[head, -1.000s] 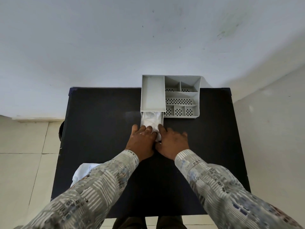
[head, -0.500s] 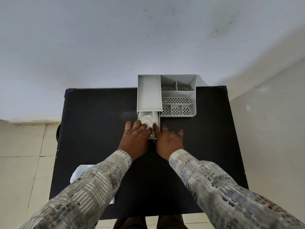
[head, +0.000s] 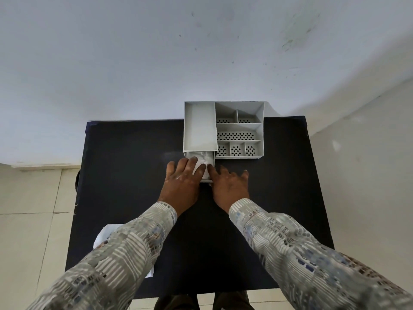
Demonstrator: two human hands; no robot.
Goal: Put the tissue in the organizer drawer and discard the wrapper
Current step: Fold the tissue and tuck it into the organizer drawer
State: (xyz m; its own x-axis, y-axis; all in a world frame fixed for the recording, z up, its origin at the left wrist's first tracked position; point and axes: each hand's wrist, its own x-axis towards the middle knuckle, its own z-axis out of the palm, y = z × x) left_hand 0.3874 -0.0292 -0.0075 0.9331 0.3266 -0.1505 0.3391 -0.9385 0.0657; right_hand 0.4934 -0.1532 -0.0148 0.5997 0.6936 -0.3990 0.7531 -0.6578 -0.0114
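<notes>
A grey organizer (head: pixel 238 127) stands at the back edge of the black table (head: pixel 125 157). Its drawer (head: pixel 206 181) sticks out partway toward me from under the left compartment, with white tissue (head: pixel 202 158) lying inside. My left hand (head: pixel 182 182) lies flat with its fingertips on the tissue and the drawer's left side. My right hand (head: pixel 230 186) lies flat beside it, its index finger along the drawer's right edge. Neither hand grips anything. The white wrapper (head: pixel 106 233) lies at the table's front left, partly hidden by my left sleeve.
The organizer's right half has several small perforated compartments (head: pixel 235 151), all holding nothing. A white wall rises right behind the table. Tiled floor shows to the left, and a dark round object (head: pixel 77 182) peeks out past the table's left edge.
Both hands have moved forward toward the organizer, and the drawer with the tissue has slid farther in; less of it shows now.
</notes>
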